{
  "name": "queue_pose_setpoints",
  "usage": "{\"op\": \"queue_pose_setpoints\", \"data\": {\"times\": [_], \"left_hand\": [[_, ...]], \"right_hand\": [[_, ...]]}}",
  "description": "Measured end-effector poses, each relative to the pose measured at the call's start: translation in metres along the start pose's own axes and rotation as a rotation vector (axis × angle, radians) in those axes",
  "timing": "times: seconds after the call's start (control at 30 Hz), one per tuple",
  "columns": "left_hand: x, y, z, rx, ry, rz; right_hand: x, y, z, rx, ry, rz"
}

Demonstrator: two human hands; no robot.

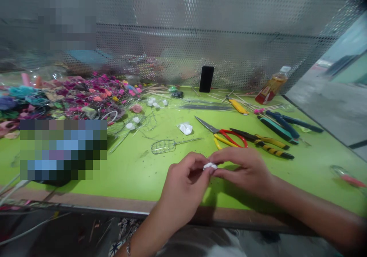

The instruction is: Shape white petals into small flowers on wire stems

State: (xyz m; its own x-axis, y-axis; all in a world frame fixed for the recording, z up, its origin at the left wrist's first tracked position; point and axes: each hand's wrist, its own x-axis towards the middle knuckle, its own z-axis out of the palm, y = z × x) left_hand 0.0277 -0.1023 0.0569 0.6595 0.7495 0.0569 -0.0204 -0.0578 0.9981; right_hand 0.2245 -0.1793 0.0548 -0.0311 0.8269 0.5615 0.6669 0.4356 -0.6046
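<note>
The left hand and right hand pinch a small white wad between their fingertips, its long axis lying roughly level, pointing sideways.

Red-handled scissors beside yellow-handled pliers; black phone upright against perforated metal screen; bottle, perhaps oil, right.

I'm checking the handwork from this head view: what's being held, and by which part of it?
A small crumpled white scrap, material unclear, is pinched at its two ends, one by the left hand and one by the right hand, between their fingertips.
</note>
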Motion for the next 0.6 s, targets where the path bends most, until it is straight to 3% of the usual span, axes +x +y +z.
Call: {"op": "queue_pose_setpoints", "data": {"times": [0.2, 0.4, 0.6], "left_hand": [[0.003, 0.004, -0.001, -0.006, 0.09, -0.04], [0.007, 0.004, -0.003, -0.196, 0.104, -0.16], [0.006, 0.003, -0.002, -0.312, 0.099, -0.173]], "right_hand": [[0.006, 0.0, 0.002, 0.296, 0.055, 0.196], [0.005, -0.001, 0.002, 0.068, 0.197, -0.016], [0.002, -0.009, 0.003, -0.03, 0.137, -0.19]]}}
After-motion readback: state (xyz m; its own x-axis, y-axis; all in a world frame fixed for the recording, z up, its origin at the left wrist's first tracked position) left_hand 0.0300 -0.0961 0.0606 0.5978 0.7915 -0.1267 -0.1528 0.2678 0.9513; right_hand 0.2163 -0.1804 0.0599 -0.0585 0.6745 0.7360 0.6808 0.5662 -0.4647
